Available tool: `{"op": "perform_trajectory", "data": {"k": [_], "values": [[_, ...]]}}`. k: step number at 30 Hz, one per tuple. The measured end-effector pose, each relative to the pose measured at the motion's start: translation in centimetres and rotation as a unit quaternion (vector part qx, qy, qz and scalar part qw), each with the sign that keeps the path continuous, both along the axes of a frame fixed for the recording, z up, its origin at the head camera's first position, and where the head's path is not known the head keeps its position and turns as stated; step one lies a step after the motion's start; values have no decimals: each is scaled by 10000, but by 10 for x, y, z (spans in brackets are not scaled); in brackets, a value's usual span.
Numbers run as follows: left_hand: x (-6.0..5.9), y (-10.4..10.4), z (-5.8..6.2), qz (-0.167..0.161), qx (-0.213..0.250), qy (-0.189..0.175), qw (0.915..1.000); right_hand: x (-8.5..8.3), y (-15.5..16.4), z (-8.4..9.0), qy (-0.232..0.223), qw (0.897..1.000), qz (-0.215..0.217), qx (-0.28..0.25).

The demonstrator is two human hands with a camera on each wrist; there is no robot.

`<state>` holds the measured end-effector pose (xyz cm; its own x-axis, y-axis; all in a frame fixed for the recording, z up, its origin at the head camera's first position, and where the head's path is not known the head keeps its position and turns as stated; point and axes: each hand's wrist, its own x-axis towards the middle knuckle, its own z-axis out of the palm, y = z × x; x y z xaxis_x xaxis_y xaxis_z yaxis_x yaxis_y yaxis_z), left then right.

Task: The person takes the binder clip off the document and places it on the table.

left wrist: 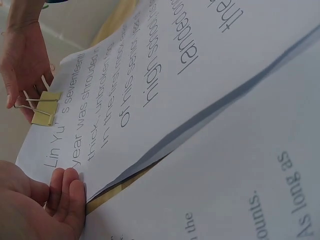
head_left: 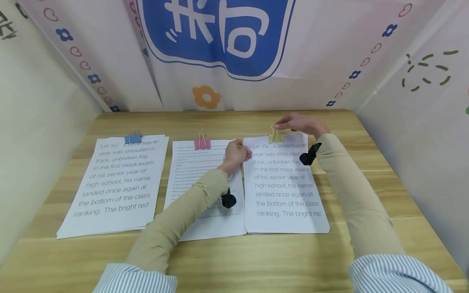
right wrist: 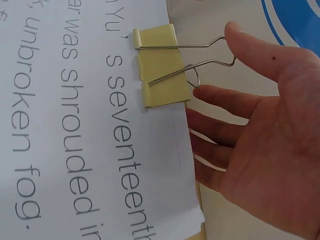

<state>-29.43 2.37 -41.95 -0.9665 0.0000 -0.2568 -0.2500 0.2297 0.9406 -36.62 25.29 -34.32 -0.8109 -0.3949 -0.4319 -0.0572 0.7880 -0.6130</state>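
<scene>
A yellow binder clip (right wrist: 162, 65) sits on the top edge of the right paper stack (head_left: 282, 187). My right hand (head_left: 300, 123) is at its wire handles: in the right wrist view the thumb meets the end of the front handle and the index fingertip the back one. The other right fingers extend behind the stack's top edge. My left hand (head_left: 236, 154) rests at the stack's upper left edge, fingers loosely bent and fingertips (left wrist: 75, 187) against the paper. Its forearm crosses over the middle paper stack (head_left: 216, 228), which a pink binder clip (head_left: 202, 144) holds.
On the left lies another paper stack (head_left: 113, 187) with a blue binder clip (head_left: 133, 139) on its top edge. All three stacks lie on a wooden table (head_left: 278, 260). Behind it hangs a printed cloth backdrop (head_left: 293, 93), and white panels flank both sides.
</scene>
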Motion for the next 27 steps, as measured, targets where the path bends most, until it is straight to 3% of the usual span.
{"op": "perform_trajectory", "data": {"k": [15, 27], "values": [[-6, 1, -7, 8, 102, -93, 9999, -6, 1, -11, -178, 9994, -226, -189], [-6, 3, -7, 37, -321, -99, 9994, -11, 9, -26, 154, 9979, -234, -587]]}}
